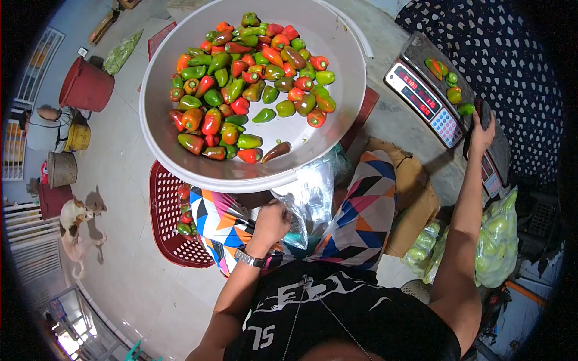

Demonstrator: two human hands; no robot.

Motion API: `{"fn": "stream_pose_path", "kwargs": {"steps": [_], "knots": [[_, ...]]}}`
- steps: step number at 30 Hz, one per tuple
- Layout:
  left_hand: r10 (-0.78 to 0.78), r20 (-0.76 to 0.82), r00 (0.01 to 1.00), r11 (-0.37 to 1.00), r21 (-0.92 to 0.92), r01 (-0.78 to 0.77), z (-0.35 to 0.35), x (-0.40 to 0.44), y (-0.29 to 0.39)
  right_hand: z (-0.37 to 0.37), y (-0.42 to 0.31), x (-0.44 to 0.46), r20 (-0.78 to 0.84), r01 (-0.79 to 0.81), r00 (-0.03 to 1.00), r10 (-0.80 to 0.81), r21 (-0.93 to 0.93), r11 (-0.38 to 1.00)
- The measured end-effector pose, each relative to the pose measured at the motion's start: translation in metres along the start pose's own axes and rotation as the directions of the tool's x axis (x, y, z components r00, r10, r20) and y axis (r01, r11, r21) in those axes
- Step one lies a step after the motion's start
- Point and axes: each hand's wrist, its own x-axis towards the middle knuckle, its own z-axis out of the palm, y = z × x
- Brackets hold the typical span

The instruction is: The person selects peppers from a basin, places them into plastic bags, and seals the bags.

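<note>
My left hand (272,224), with a metal-band watch on the wrist, is closed on a clear plastic bag (314,195) over my lap. Just above it, a big white tub (162,141) bears many red, green and brownish bell peppers (211,122). My right hand (481,133) reaches out to the right, its fingers closed around something dark at the side of a digital scale (423,103); what that is I cannot make out. Close to its fingertips is a green pepper (466,109), and several more peppers (454,94) lie on the scale's dark platform.
A red perforated basket (164,225) with peppers stands left of my legs. A second scale (490,175) is below my right hand. Bags of green produce (497,240) and a cardboard box (415,201) sit at right. Far left are a cat (73,225), buckets (87,84) and a person (48,129).
</note>
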Motion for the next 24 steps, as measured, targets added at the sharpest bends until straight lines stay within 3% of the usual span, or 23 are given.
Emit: {"fn": "stream_pose_path", "kwargs": {"steps": [5, 8, 11, 12, 13, 16, 17, 18, 19, 20, 21, 22, 23, 24], "knots": [[0.025, -0.012, 1.000, 1.000, -0.008, -0.025, 0.005, -0.001, -0.008, 0.011, 0.008, 0.012, 0.036, 0.101, 0.994, -0.101, 0.014, 0.995], [-0.012, 0.040, 0.999, 1.000, 0.005, 0.012, -0.006, -0.005, 0.004, 0.030, 0.017, 0.019, 0.114, 0.047, 0.992, -0.052, 0.048, 0.998], [-0.009, 0.209, 0.978, 0.999, -0.041, 0.018, -0.060, -0.012, 0.063, 0.041, -0.023, 0.006, 0.152, -0.035, 0.986, 0.069, -0.217, 0.976], [0.061, 0.268, 0.962, 0.998, -0.047, -0.050, -0.086, -0.018, 0.087, 0.054, -0.022, 0.005, 0.186, -0.044, 0.978, 0.092, -0.247, 0.968], [0.174, 0.192, 0.966, 0.982, -0.105, -0.156, -0.106, -0.027, 0.108, 0.062, -0.031, 0.003, 0.187, -0.075, 0.974, 0.130, -0.275, 0.958], [0.177, 0.141, 0.974, 0.962, -0.232, -0.141, -0.173, -0.030, 0.166, 0.074, -0.043, -0.002, 0.182, -0.058, 0.975, 0.128, -0.348, 0.936], [0.202, 0.021, 0.979, 0.964, -0.183, -0.195, -0.185, -0.027, 0.172, 0.083, -0.032, 0.001, 0.175, -0.042, 0.979, 0.106, -0.333, 0.942], [0.332, -0.079, 0.940, 0.941, -0.035, -0.335, -0.192, -0.016, 0.161, 0.081, -0.036, -0.001, 0.164, -0.035, 0.982, 0.093, -0.328, 0.944], [0.223, -0.123, 0.967, 0.975, 0.021, -0.222, -0.204, -0.005, 0.174, 0.080, -0.035, 0.001, 0.201, -0.009, 0.976, 0.082, -0.339, 0.941], [0.299, -0.217, 0.929, 0.951, 0.149, -0.271, -0.210, 0.011, 0.169, 0.080, -0.028, 0.008, 0.236, 0.018, 0.969, 0.069, -0.347, 0.938], [0.274, -0.263, 0.925, 0.958, 0.154, -0.240, -0.214, 0.029, 0.163, 0.080, -0.019, 0.017, 0.271, 0.046, 0.961, 0.057, -0.357, 0.933], [0.306, -0.303, 0.903, 0.940, 0.249, -0.235, -0.217, 0.045, 0.157, 0.087, -0.003, 0.026, 0.228, 0.034, 0.972, 0.052, -0.357, 0.933], [0.255, -0.281, 0.925, 0.943, 0.284, -0.174, -0.221, 0.061, 0.149, 0.080, 0.001, 0.034, 0.278, -0.054, 0.951, 0.134, -0.277, 0.959], [0.261, -0.286, 0.922, 0.946, 0.265, -0.185, -0.224, 0.075, 0.142, 0.083, 0.016, 0.038, 0.214, -0.157, 0.958, 0.190, -0.161, 0.974]]}}
